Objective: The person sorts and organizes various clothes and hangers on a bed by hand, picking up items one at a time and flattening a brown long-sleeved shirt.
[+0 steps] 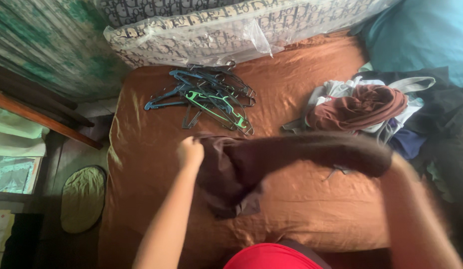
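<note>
Garment: dark brown cloth garment (231, 172), stretched across the middle of the rust-brown bedsheet (301, 209), one end bunched and drooping near the front edge.
Left hand: left hand (190, 152) is fisted tight on the garment's left end, just below the hangers.
Right hand: right hand (391, 164) is blurred and covered by the garment's right end; whether it grips cannot be told.
Hangers: heap of blue, green and dark plastic hangers (209, 97) near the patterned plastic-wrapped pillow (231, 30).
Clothes pile: mixed maroon, white and dark clothes (371, 107) at right.
</note>
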